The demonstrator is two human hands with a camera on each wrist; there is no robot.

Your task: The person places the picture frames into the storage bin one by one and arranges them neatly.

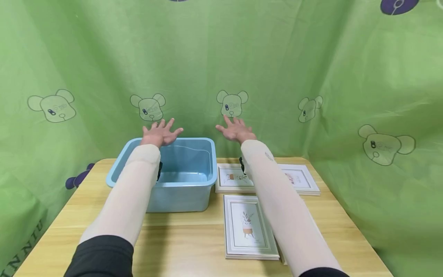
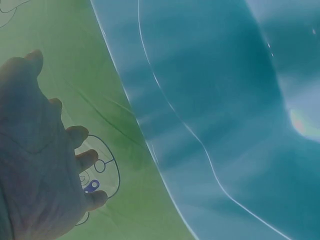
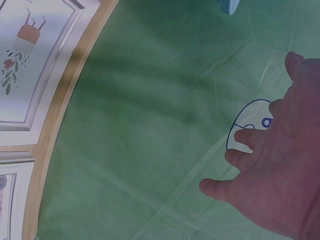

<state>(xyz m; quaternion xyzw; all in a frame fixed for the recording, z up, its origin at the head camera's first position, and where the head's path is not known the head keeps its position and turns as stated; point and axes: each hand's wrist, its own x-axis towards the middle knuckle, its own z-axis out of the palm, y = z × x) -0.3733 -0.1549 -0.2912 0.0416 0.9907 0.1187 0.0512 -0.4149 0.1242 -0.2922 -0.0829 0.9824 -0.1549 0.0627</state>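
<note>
My left hand [image 1: 158, 134] is raised over the blue plastic basin [image 1: 180, 198], fingers spread and holding nothing. In the left wrist view that hand [image 2: 45, 155] shows beside the basin's wall [image 2: 210, 100]. To the right, my right hand [image 1: 237, 131] is also up in the air with spread fingers, beyond the table's far edge. The right wrist view shows this hand [image 3: 275, 160] apart from the picture frames. Nearest to it lies a white picture frame [image 1: 230, 186] with a potted-plant print, partly hidden by the right sleeve.
A second white picture frame [image 1: 247, 227] lies nearer on the wooden table [image 1: 187, 246], with an edge of something under the sleeve beside it. Another frame [image 1: 304, 179] lies at the back right. A green curtain [image 1: 194, 57] printed with bear heads surrounds the table.
</note>
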